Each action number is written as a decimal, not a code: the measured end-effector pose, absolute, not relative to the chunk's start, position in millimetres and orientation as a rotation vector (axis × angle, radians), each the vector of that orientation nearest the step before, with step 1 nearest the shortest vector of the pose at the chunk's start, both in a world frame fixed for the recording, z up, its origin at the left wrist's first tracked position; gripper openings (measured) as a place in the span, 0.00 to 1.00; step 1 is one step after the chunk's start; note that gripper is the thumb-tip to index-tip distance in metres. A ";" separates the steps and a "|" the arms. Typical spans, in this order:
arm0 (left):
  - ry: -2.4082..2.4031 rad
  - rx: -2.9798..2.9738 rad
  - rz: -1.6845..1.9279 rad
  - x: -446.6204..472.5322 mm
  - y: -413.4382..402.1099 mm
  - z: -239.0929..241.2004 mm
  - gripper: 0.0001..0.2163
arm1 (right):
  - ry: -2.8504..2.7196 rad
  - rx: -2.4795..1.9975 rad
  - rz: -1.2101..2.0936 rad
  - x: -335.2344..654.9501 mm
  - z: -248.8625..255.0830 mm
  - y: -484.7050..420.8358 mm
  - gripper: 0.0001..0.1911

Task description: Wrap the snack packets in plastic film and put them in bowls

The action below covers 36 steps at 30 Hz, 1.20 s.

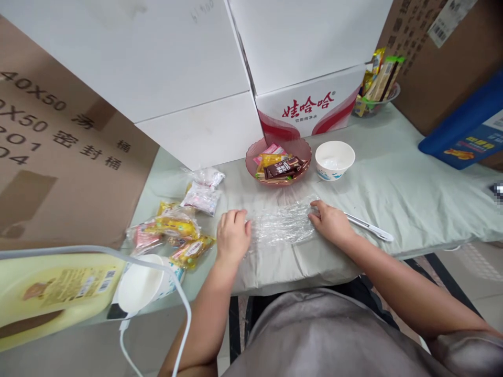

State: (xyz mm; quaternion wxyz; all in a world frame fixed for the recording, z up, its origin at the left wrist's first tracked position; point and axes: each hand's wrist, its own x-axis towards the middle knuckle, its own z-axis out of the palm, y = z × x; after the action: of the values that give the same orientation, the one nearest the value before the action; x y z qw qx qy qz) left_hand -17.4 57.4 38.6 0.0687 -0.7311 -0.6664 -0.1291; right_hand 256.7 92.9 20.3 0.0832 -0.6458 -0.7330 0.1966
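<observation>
A crinkled sheet of clear plastic film [281,225] lies stretched over the table in front of me. My left hand [233,236] is closed on its left side with curled fingers. At the opposite side, my right hand [329,222] grips the film between thumb and fingers. Partly behind my right wrist lies a white utility knife [371,228]. Just beyond the film stand a pink bowl [255,167] of wrapped snacks and a white paper cup [336,162] with something clear or white inside.
Several wrapped snacks [176,228] are heaped left of my left hand. A paper cup [139,283] lies tipped near a yellow jug [58,293] and a white cable [184,298]. White boxes [204,125], a snack tub [377,102] and a blue container [463,125] stand farther back.
</observation>
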 end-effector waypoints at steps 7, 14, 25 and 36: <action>-1.569 -2.729 -0.295 44.4 34.8 11.9 0.23 | -2.078 -1.796 0.719 262.8 22.3 95.0 0.18; -1.652 -2.827 -0.128 43.4 32.1 2.2 0.26 | -1.588 -1.341 1.189 275.2 11.9 111.1 0.19; -1.666 -2.828 -0.131 44.0 32.0 2.4 0.27 | -1.613 -1.345 0.450 276.8 23.2 116.5 0.12; -2.094 -2.482 -0.090 10.1 28.6 2.3 0.38 | -2.694 -1.253 0.212 250.8 -7.3 73.0 0.36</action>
State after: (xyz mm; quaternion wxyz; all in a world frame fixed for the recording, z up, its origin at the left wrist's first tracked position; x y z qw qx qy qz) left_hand 10.1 28.6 2.3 -0.0535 -0.7630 -0.6436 -0.0276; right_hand 250.8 73.0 -7.3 0.0814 -0.4192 -0.9014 0.0708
